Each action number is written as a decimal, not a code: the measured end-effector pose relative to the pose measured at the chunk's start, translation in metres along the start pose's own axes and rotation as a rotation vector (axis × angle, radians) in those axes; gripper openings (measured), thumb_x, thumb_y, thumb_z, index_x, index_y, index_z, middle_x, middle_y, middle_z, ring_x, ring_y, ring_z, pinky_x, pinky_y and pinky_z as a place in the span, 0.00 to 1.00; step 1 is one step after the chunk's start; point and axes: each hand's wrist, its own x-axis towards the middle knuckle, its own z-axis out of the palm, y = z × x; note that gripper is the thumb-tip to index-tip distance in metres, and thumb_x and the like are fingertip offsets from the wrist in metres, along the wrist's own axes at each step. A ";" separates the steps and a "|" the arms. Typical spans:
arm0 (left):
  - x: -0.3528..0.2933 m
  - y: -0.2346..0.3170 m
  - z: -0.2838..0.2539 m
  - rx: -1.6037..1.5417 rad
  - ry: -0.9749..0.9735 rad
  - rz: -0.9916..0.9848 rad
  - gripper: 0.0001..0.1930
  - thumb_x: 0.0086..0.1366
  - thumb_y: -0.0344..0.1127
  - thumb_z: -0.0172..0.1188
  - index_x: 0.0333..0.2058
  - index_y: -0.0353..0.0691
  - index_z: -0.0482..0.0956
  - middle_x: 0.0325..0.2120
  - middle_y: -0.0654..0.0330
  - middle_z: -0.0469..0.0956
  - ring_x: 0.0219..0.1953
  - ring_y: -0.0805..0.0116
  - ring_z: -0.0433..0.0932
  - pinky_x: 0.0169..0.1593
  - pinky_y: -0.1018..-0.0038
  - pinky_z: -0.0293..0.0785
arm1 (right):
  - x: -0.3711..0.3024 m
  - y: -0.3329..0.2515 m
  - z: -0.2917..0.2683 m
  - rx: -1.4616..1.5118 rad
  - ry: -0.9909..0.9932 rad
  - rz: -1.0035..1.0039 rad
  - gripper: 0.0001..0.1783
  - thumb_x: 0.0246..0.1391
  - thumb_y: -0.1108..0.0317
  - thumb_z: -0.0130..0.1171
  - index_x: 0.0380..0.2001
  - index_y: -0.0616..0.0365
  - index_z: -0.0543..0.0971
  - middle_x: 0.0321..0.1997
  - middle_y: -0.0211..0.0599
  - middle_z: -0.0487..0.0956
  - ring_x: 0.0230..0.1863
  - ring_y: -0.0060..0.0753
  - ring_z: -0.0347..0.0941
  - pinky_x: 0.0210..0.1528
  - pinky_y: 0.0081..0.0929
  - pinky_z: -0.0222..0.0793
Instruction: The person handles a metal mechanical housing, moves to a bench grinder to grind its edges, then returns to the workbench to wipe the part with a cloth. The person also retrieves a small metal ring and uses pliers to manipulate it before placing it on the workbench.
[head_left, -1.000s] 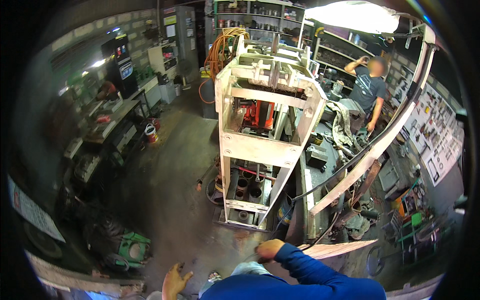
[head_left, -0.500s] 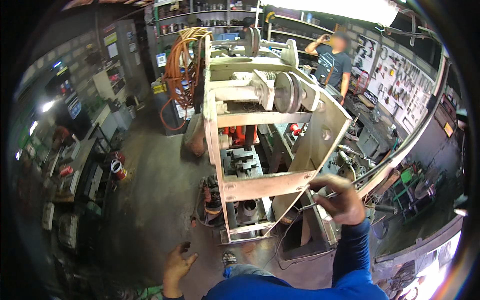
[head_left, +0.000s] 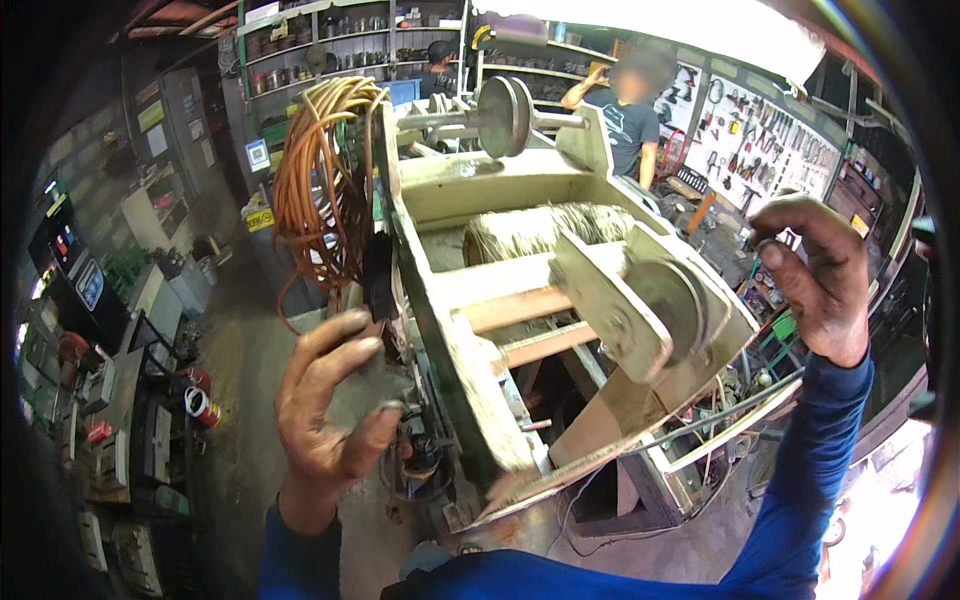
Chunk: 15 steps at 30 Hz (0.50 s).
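Note:
A tall pale wooden frame machine (head_left: 470,370) fills the middle of the view, with a rope-wound drum (head_left: 535,230) and metal wheels on shafts (head_left: 505,115). My left hand (head_left: 330,405) is raised next to the frame's left post, fingers spread, holding nothing. My right hand (head_left: 815,270) hovers beyond the frame's right corner, fingers loosely curled; nothing can be seen in it. A coil of orange cable (head_left: 320,190) hangs on the frame's upper left, just above my left hand.
Another person (head_left: 625,100) stands behind the machine by shelves. A tool wall (head_left: 770,150) lies at the right. Workbenches with gear (head_left: 120,420) line the left. Concrete floor (head_left: 240,350) runs between bench and machine.
The view has closed in on the top of the machine. Both my hands have risen, the left from low near the floor to the frame's post, the right off the frame's side.

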 end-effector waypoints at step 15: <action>0.083 -0.088 0.081 -0.425 -0.189 0.322 0.31 0.68 0.67 0.57 0.40 0.39 0.84 0.27 0.62 0.77 0.34 0.64 0.78 0.55 0.59 0.72 | 0.194 0.012 0.138 -0.470 -0.979 0.094 0.18 0.59 0.66 0.67 0.50 0.63 0.80 0.44 0.56 0.83 0.48 0.59 0.81 0.52 0.47 0.77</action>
